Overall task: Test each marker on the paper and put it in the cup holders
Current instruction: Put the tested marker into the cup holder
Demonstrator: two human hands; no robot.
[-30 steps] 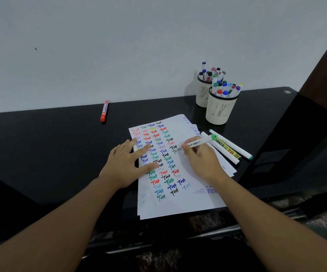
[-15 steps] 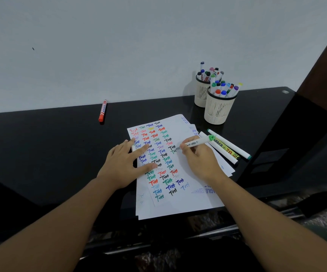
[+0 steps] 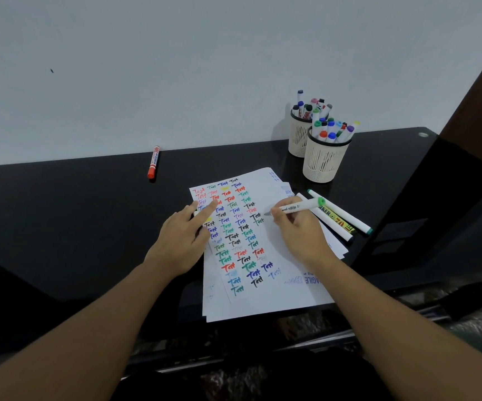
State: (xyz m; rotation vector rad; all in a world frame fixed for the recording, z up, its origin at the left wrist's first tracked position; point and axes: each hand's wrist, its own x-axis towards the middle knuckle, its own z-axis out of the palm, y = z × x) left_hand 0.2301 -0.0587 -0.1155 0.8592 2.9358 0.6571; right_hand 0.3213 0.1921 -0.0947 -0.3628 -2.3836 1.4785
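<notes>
While the glossy black desk (image 3: 60, 215) is reflecting the pale wall, the right hand (image 3: 300, 233) is gripping a slim white marker (image 3: 297, 207) with a round green end cap, its fingers (image 3: 277, 212) curled round the barrel near the tip. The tip is sitting on or just above the paper (image 3: 277, 293), right of the columns of written words; I cannot tell whether it is touching. The barrel is slanting up and away to the right, over the knuckles.

The left hand (image 3: 182, 241) is lying flat on the sheet's left edge, fingers relaxed and stretched out, holding nothing, the forefinger reaching into the coloured writing.

The paper is matte white, several sheets stacked loosely, covered with small words in red, green, blue, black and purple.

Three more markers (image 3: 339, 217) are lying side by side just right of the sheets: two white-barrelled, and one with a yellow label between them. One red marker (image 3: 153, 162) is resting well apart, near the wall.

Two cream, slotted round cup holders (image 3: 322, 163) are standing touching each other at the back right, both crowded with upright capped markers.
</notes>
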